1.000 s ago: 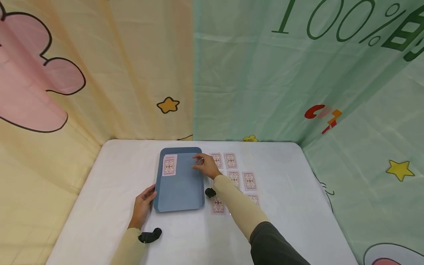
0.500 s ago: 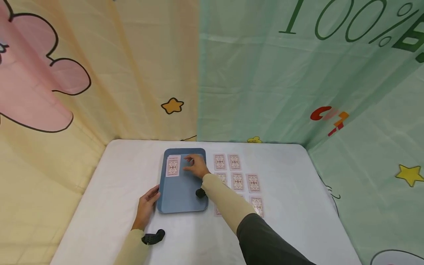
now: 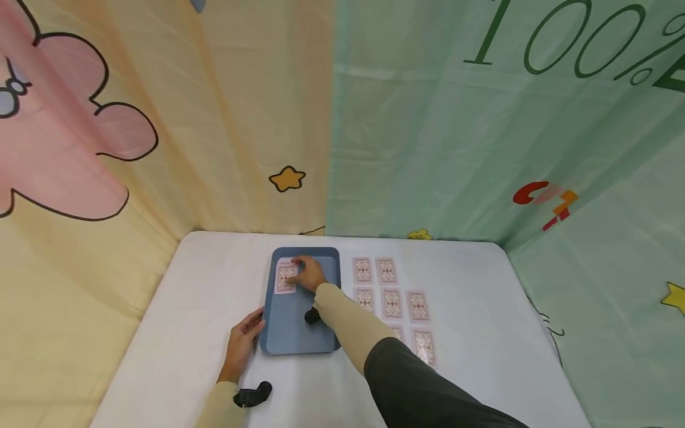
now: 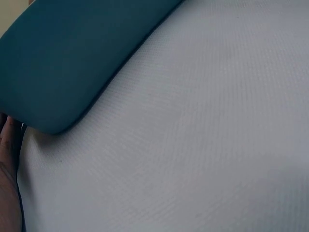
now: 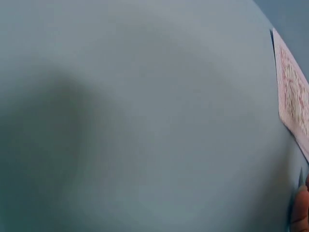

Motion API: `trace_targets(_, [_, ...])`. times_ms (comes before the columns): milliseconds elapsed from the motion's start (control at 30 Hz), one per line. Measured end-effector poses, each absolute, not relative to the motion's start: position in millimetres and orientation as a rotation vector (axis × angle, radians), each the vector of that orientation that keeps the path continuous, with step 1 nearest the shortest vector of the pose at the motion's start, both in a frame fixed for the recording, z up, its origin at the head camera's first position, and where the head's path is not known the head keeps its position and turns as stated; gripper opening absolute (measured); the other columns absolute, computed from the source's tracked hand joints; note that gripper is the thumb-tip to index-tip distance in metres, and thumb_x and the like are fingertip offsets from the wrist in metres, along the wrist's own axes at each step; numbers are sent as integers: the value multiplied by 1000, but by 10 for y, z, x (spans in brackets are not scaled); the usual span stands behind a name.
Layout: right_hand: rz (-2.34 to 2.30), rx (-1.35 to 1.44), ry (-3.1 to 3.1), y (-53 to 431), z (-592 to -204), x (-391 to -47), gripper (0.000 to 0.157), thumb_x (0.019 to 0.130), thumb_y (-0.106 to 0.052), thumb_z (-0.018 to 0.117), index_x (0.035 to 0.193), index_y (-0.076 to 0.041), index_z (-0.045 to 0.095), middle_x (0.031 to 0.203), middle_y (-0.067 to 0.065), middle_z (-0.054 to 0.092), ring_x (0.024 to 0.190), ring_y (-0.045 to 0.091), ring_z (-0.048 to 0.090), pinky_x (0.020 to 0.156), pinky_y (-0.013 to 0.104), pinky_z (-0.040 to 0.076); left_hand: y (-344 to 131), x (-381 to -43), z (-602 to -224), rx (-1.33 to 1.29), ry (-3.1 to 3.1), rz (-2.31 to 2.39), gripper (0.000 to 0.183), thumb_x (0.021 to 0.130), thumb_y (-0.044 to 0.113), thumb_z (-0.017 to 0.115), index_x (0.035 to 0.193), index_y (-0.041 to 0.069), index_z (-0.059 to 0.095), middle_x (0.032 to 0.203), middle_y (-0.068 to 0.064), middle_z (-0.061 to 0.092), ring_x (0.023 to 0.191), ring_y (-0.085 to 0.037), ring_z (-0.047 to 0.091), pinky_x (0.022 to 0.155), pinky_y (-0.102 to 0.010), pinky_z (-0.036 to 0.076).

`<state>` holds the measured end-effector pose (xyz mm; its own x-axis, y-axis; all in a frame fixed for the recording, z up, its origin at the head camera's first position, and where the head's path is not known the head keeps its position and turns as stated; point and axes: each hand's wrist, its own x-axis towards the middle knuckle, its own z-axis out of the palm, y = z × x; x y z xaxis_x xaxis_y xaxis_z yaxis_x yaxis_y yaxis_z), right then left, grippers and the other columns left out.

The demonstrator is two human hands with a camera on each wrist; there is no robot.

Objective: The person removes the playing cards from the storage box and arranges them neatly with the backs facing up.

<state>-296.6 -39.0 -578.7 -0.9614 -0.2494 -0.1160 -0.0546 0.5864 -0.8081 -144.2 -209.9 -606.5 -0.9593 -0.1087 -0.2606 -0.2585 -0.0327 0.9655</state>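
A blue tray (image 3: 299,342) lies on the white table with a small stack of playing cards (image 3: 285,288), red-patterned backs up, in its far left corner. My right hand (image 3: 310,274) reaches over the tray to these cards, thumb and index finger spread apart and overlapping their right side. In the right wrist view a card (image 5: 294,96) shows at the right edge, with a fingertip (image 5: 300,210) below it. My left hand (image 3: 243,345) touches the tray's left rim with extended fingers. In the left wrist view those fingers (image 4: 8,142) run up to the tray's edge (image 4: 58,123).
Several more playing cards (image 3: 392,304) lie face down in rows right of the tray; the right sleeve (image 3: 353,321) covers some of the nearest. Printed curtains (image 3: 428,148) stand behind and beside the table (image 3: 481,309).
My right hand has moved left across the tray, from its right rim to the stack of cards. My left hand has stayed at the left rim. The head view has shifted slightly.
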Motion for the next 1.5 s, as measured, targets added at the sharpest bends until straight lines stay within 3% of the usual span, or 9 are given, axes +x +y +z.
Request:
trace_targets(167, [-1254,-250,2612,-450,-5801,-2990,62,73,-13,85,128,-7,59,130,10,56,122,25,51,107,36,37,-2076,-1447,-6078,-371,2112,2178,43,97,2,51,138,-8,45,143,-23,45,106,8,51,89,-7,41])
trace_targets(600, [-1143,-229,2655,-523,-5902,-2999,71,68,-11,88,131,-9,56,129,9,52,120,24,50,107,36,38,-2087,-1419,-6095,-367,2172,2154,43,97,3,54,136,-11,46,140,-27,46,115,-6,52,87,-6,41])
trace_targets(967, [-1092,-228,2626,-493,-5851,-2941,74,72,-13,86,137,-5,50,136,13,49,124,26,47,110,37,35,-2088,-1431,-6074,-378,2138,2149,43,97,3,53,138,-7,46,142,-23,46,106,8,51,89,-7,41])
trace_targets(1333, [-1190,-271,2629,-415,-5922,-2947,52,75,-12,83,121,-4,62,124,11,60,115,25,54,105,38,40,-2082,-1427,-6075,-375,2135,2149,43,97,3,53,138,-7,45,143,-22,46,107,7,51,89,-7,41])
trace_targets(1500, [-1308,-268,2570,-373,-5889,-2940,40,81,-10,78,117,-5,63,105,6,66,87,14,56,82,29,49,-2097,-1419,-6076,-369,2153,2135,44,97,4,54,138,-7,45,143,-23,46,114,-1,51,89,-6,41])
